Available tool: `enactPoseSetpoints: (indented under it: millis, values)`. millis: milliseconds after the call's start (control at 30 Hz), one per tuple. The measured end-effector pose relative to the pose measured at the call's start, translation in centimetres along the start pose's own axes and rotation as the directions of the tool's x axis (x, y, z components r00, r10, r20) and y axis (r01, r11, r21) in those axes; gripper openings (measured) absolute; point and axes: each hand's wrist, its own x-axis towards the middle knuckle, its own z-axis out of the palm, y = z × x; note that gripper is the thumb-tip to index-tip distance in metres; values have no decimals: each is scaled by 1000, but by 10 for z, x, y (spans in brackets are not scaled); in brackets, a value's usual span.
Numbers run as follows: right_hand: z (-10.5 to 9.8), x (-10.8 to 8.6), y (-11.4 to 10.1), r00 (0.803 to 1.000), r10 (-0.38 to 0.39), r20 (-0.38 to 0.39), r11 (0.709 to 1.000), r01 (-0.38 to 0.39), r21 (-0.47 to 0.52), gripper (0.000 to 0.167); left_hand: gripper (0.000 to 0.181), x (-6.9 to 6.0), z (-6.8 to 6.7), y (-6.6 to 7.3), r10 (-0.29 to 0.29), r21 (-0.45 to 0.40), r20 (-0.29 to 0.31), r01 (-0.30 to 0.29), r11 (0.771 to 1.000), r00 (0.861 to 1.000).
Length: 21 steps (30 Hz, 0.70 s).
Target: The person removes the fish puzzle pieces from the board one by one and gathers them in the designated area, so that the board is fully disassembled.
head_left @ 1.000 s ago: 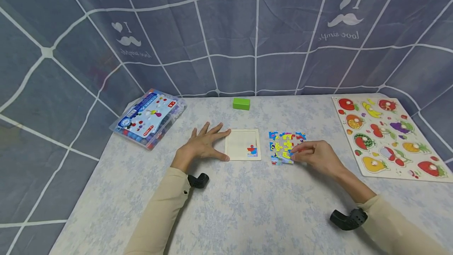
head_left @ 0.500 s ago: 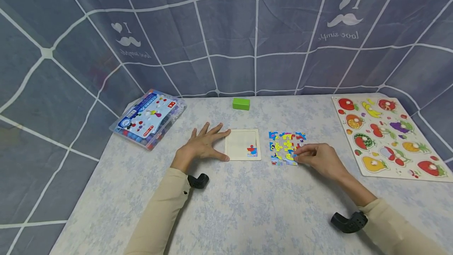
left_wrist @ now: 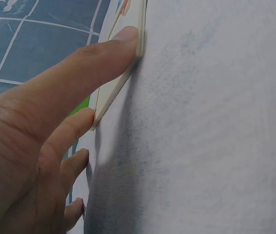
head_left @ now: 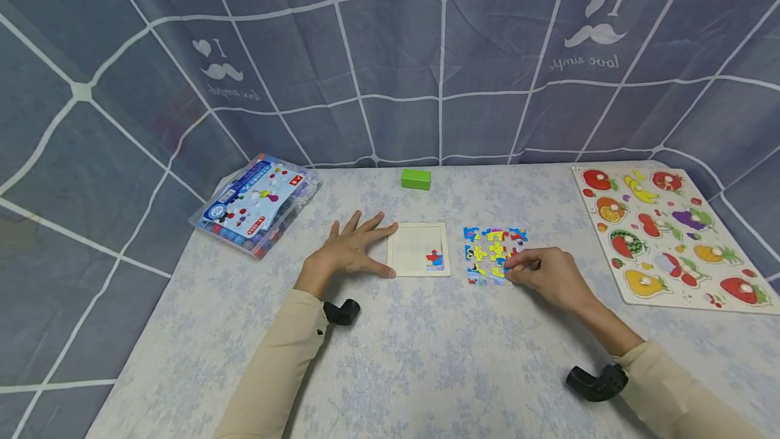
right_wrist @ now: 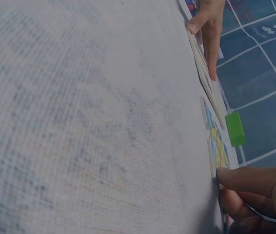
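Note:
My left hand [head_left: 349, 251] spreads its fingers at the left side of a cream puzzle tray [head_left: 407, 249], thumb and index fingertip touching the rim. In the left wrist view the thumb [left_wrist: 127, 35] lies on the tray's edge. Inside the tray's lower right corner sits one red and blue jigsaw piece [head_left: 435, 261]. To the right of the tray, several colourful jigsaw pieces [head_left: 479, 253] lie in loose rows. My right hand [head_left: 551, 275] pinches a piece at the lower right of this group; the fingers partly hide it. Its blue edge shows by the thumb [right_wrist: 230, 178] in the right wrist view.
A green block [head_left: 416, 179] stands behind the tray. At the back left lies a clear plastic box [head_left: 256, 203] with a printed label. A fruit puzzle board [head_left: 673, 239] lies at the right. Tiled-pattern curtains [head_left: 390, 59] hang behind the table [head_left: 414, 351].
My right hand has shifted slightly to the right and down, and a bottom-row jigsaw piece has slid right with it, widening the gap beside it. The left hand has stayed put.

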Motion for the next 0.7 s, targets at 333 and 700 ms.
enactPoseSetpoints:
  millis: [333,700]
  values:
    - [-2,1,-3,999,8,-32,1000,-9,-10,8,100,-1,-1,0,-3,0,3,3,1000,1000]
    - [24,25,-34,995,-103,-16,994,104,40,11,99,-2,-2,2,-5,24,-4,5,1000,1000]
